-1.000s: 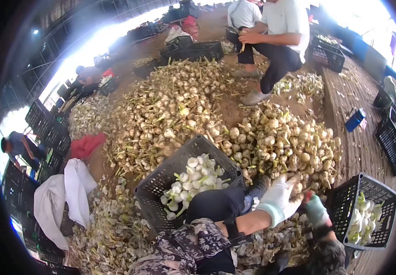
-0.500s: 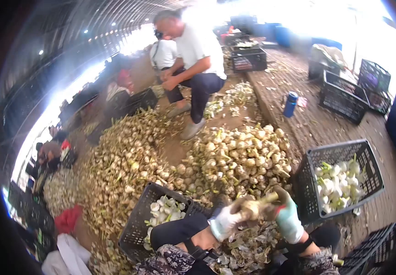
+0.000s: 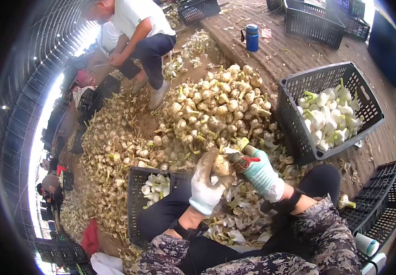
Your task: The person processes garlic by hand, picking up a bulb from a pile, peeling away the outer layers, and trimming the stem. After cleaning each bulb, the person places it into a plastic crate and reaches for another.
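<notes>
My left hand (image 3: 206,183), in a soiled white glove, closes around a brownish garlic bulb (image 3: 222,166) with its skin on. Close beside the bulb is my right hand (image 3: 258,173), in a pale green and white glove with red cord at its fingers. Its fingers are curled, and what they grip is hidden; a pale green stem end (image 3: 242,143) shows just above them. Below both hands lie loose garlic skins (image 3: 239,215) between my legs. Beyond them rises a heap of unpeeled garlic bulbs (image 3: 216,105).
A black crate (image 3: 294,123) of white garlic bulbs stands at right; another crate (image 3: 136,206) sits by my left leg. An empty black crate (image 3: 381,197) is at lower right. A blue bottle (image 3: 252,39) stands behind. A person (image 3: 147,41) sits across the heap.
My view has tilted down, so the heap and crates sit higher in the picture. Both hands remain together at the bulb; the right hand has turned, its fingers now pointing up and left.
</notes>
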The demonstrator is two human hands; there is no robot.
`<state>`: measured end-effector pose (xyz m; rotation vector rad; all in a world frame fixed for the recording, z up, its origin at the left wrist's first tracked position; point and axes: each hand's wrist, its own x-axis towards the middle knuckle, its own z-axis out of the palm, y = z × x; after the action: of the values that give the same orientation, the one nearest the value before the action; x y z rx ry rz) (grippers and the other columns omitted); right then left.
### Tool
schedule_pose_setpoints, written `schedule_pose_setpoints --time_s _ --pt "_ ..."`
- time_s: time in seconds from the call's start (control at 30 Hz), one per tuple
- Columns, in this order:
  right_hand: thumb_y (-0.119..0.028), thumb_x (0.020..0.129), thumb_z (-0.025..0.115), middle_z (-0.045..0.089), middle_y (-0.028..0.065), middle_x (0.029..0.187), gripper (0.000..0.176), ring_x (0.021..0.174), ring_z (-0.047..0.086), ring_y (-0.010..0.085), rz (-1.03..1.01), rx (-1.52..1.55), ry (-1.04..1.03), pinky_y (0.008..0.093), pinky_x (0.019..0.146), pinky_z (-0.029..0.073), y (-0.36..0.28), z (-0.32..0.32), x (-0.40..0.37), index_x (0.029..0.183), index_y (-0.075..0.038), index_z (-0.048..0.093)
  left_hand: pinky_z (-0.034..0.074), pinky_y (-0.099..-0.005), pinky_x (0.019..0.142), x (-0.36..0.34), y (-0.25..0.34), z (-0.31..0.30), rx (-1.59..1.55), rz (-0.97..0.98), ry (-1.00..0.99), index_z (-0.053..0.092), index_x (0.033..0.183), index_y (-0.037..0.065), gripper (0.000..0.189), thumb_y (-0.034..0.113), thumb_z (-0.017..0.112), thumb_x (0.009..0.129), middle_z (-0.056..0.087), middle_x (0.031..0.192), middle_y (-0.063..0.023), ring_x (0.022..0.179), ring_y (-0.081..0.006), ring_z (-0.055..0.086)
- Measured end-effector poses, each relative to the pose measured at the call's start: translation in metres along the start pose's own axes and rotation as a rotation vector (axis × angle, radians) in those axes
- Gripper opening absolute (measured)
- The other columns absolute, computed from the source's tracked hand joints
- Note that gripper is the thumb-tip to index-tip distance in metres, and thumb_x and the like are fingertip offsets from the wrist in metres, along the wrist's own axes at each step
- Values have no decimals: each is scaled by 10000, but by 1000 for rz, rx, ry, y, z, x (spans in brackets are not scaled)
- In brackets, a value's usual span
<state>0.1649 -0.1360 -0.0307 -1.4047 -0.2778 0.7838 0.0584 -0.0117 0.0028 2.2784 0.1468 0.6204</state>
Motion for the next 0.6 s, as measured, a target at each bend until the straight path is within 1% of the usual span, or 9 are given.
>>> schedule_pose_setpoints --time_s 0.17,0.27,0.3,0.37,0.4,0.43,0.5,0.53,0.6 --pt "-66 794 578 585 2 762 159 696 539 73 -264 -70 -78 237 580 433 -15 -3 -7 936 5 569 439 -317 890 -2 1 -4 -378 -207 42 426 1258 -27 660 142 745 706 522 1199 -149 1071 -216 526" --pt "-207 806 643 562 -26 731 162 663 525 59 8 475 -345 206 596 430 -34 -8 -21 765 -53 614 443 -314 882 2 7 -9 -49 48 4 374 1298 -41 691 122 727 726 532 1177 -155 1047 -207 540" --pt "-207 806 643 562 -26 731 162 663 525 59 6 471 -345 206 596 430 -39 -8 -22 765 -53 614 443 -314 882 1 7 -7 -51 50 8 374 1298 -41 691 122 727 726 532 1177 -155 1047 -207 540" --pt "-250 803 650 542 -47 711 194 645 515 61 159 317 -262 216 584 427 -47 -7 -25 815 -60 609 433 -348 890 -3 9 -4 -127 -55 52 440 1241 -32 660 185 731 690 517 1175 -222 1066 -337 535" --pt "-95 822 541 574 -18 730 126 608 497 53 157 398 -174 215 525 419 -45 -3 -26 907 -16 590 443 -347 868 -3 12 -6 -109 -53 33 402 1261 -48 608 241 656 790 540 1142 -205 1010 -305 561" --pt "-95 822 541 574 -18 730 126 608 497 53 160 396 -178 215 525 419 -40 1 -25 907 -16 590 443 -347 868 -5 14 -7 -107 -57 37 402 1261 -48 608 241 656 790 540 1142 -205 1010 -305 561" --pt "-9 801 503 582 1 736 155 623 509 63 -30 290 -106 223 535 424 -30 9 -22 932 -3 585 439 -286 861 -8 16 -5 -772 -434 45 344 1305 -44 535 245 501 883 548 1130 -133 987 -185 546" --pt "44 775 487 590 14 753 211 663 520 72 -110 -13 -57 225 573 433 -36 12 -24 957 5 585 433 -280 861 -7 12 0 -956 -568 95 384 1260 -26 476 321 392 935 566 1060 -100 956 -178 545" --pt "43 773 491 596 13 770 221 685 520 74 -217 -58 -75 230 593 437 -30 12 -23 966 0 588 433 -290 868 -4 9 1 -1092 -627 95 403 1233 -22 459 332 380 941 567 1030 -91 919 -178 555"
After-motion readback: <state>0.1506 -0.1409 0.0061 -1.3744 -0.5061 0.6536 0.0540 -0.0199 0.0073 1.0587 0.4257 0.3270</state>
